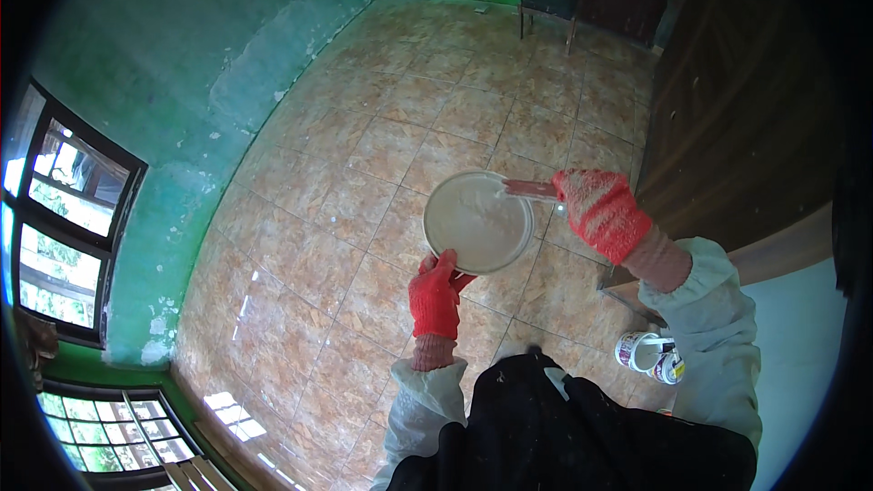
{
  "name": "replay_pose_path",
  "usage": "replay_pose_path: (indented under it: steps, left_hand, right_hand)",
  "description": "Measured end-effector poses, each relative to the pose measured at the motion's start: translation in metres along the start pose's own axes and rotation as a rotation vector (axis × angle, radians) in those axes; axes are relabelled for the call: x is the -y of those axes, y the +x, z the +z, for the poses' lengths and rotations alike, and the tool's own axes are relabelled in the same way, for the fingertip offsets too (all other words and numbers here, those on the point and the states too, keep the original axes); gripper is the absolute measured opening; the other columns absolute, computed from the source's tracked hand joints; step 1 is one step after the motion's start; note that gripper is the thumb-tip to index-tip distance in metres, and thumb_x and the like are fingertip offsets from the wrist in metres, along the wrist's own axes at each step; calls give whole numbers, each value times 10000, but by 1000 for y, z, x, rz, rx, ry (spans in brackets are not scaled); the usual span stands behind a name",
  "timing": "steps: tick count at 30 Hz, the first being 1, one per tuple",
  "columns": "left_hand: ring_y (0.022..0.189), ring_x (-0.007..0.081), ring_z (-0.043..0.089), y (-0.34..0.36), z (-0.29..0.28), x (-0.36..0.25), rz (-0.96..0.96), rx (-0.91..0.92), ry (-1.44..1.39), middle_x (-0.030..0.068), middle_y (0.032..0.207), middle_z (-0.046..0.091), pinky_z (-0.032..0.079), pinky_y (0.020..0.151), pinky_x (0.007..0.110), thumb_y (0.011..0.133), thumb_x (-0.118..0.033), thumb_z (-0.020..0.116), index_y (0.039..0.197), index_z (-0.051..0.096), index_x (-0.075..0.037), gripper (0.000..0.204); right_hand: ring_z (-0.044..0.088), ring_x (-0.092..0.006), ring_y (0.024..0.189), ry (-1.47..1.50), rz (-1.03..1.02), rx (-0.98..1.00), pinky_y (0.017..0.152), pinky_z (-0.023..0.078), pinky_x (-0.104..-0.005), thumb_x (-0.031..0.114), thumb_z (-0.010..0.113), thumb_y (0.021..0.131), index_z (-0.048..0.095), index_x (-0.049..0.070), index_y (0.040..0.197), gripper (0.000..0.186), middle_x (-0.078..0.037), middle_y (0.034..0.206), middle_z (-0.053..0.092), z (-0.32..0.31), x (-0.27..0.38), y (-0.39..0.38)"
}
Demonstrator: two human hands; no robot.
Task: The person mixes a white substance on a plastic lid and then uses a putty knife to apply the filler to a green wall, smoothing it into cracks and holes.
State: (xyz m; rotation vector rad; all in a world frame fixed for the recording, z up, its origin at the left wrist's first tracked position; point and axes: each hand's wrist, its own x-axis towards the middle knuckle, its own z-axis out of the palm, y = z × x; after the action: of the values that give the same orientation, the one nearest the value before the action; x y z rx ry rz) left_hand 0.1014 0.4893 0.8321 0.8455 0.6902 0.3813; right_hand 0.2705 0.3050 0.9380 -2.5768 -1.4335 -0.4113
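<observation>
My left hand (435, 298), in a red knit glove, grips the near edge of a round, rimmed pale lid (479, 250), holding it up above the floor. A thin layer of greyish-white paste or paint (468, 203) seems to coat its face. At the lid's right rim, my right hand (600, 212) is closed on a flat reddish-brown stick-like tool (531, 188). The tool's far end lies over the lid's upper right part, with a whitish smear at its tip. Whether that end is a blade or bristles cannot be made out. The right glove is red with pale stains.
White buckets (638, 352) stand on the tiled floor (364, 173) near my right side. A dark stool (548, 2) is by the far wall. Patchy green walls (209, 64) and windows (77, 209) line the left; a brown wooden panel (737, 127) rises on the right.
</observation>
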Motion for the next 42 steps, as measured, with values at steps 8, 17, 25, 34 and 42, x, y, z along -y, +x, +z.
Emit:
replay_pose_path:
  steps: [8, 17, 25, 34, 42]
  left_hand:
    - [683, 166, 614, 52, 11, -26, 78, -96, -85, 103, 876, 614, 578, 711, 309, 905, -160, 577, 1043, 550, 74, 273]
    - [771, 193, 621, 152, 39, -48, 165, -147, -196, 109, 925, 600, 577, 743, 354, 901, -155, 579, 1047, 545, 67, 269]
    - [644, 159, 584, 257, 49, -109, 130, -188, -129, 83, 837, 586, 581, 681, 329, 891, -171, 592, 1003, 555, 66, 265]
    - [680, 169, 617, 437, 57, -211, 127, -59, -132, 74, 843, 590, 579, 676, 313, 891, -163, 594, 1031, 556, 50, 257]
    - [687, 172, 608, 602, 85, -297, 67, 61, -77, 72, 855, 587, 569, 705, 297, 906, -172, 572, 1041, 553, 33, 246]
  right_hand:
    - [635, -331, 754, 42, 40, 56, 616, 497, -432, 97, 582, 776, 569, 82, 889, 114, -130, 791, 634, 12, -5, 71]
    - [602, -314, 673, 158, -208, 11, 569, 464, -415, 88, 565, 769, 509, 90, 864, 110, -114, 706, 571, 39, -30, 172]
    - [646, -334, 730, 174, -108, 58, 602, 500, -444, 116, 573, 771, 580, 84, 872, 106, -146, 760, 643, 80, -53, 306]
    - [645, -334, 761, 171, -57, 36, 640, 506, -436, 141, 576, 778, 590, 94, 886, 118, -137, 792, 643, 121, -68, 481]
    - [627, -318, 718, 245, -32, -45, 607, 489, -436, 129, 578, 747, 568, 103, 867, 123, -113, 752, 620, 174, -110, 638]
